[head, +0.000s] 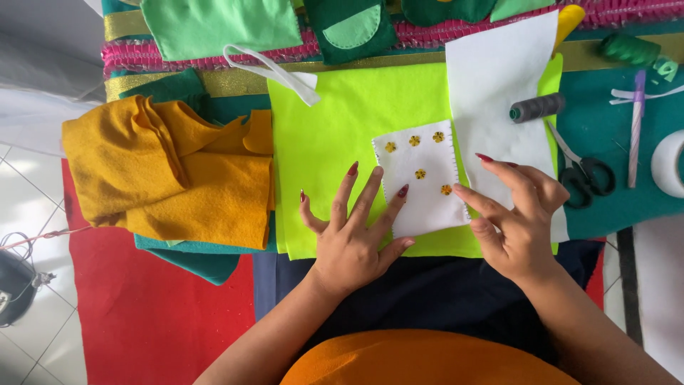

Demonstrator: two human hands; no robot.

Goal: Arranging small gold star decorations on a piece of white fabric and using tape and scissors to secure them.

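A small white felt patch point(422, 182) with several tiny yellow flower shapes and a stitched edge lies on a neon yellow-green felt sheet point(328, 142). My left hand point(353, 228) rests flat on the neon sheet, fingers spread, its fingertips touching the patch's left edge. My right hand point(516, 217) sits at the patch's right edge, thumb and forefinger pressing near the lower right corner. A plain white felt sheet point(499, 78) lies beside the patch under my right fingers.
Folded mustard felt point(171, 167) lies at the left. A grey thread spool point(538, 107), black-handled scissors point(584, 175), a purple-striped stick point(636, 128), a tape roll point(670, 164) and green thread point(627, 48) sit at the right. Green felt pieces point(221, 25) line the back.
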